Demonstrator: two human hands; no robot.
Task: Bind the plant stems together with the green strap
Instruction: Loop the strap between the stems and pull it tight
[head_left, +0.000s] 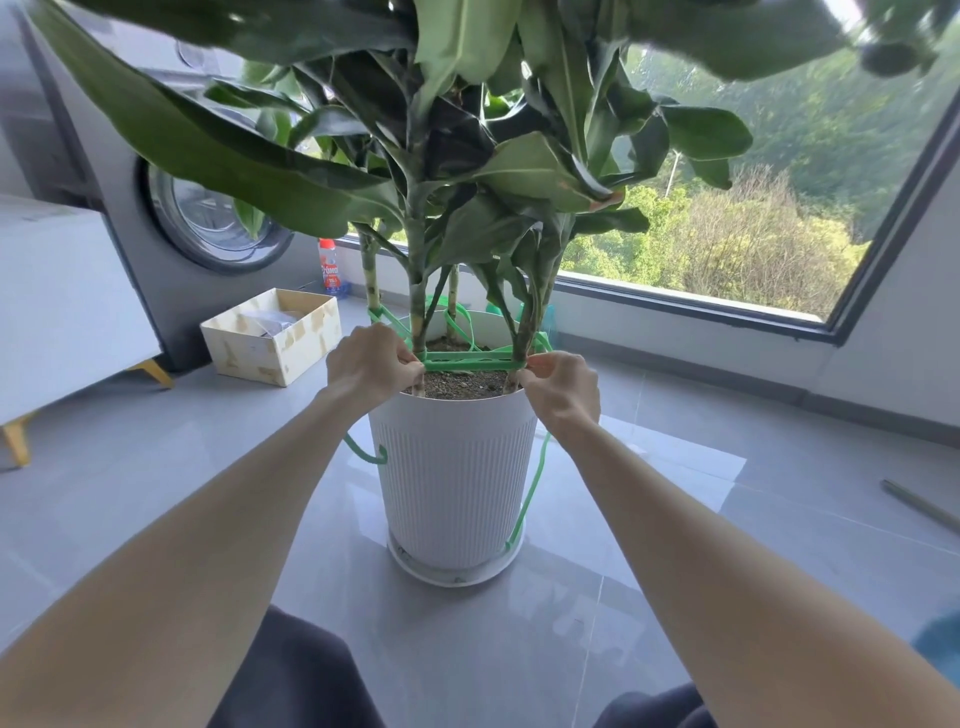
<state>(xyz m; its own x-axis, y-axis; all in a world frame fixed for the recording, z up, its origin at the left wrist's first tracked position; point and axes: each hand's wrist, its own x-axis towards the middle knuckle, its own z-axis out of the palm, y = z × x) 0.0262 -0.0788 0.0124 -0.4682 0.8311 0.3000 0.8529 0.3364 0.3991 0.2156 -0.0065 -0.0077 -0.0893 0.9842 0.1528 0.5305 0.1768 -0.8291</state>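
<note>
A tall leafy plant with several stems (417, 291) grows in a white ribbed pot (452, 467) on the floor in front of me. A green strap (470, 361) runs around the stems just above the soil, stretched flat across the front. My left hand (371, 364) pinches the strap at the left front stem. My right hand (561, 387) pinches it at the right front stem. Loose strap ends hang down both sides of the pot, one looping at the left (363, 454), one trailing to the saucer at the right (530, 499).
An open cardboard box (270, 338) sits on the grey tile floor to the left, a washing machine (208, 228) behind it and a spray bottle (329, 267) by the window sill. A white cabinet (62, 306) stands far left. A large window (727, 218) fills the right.
</note>
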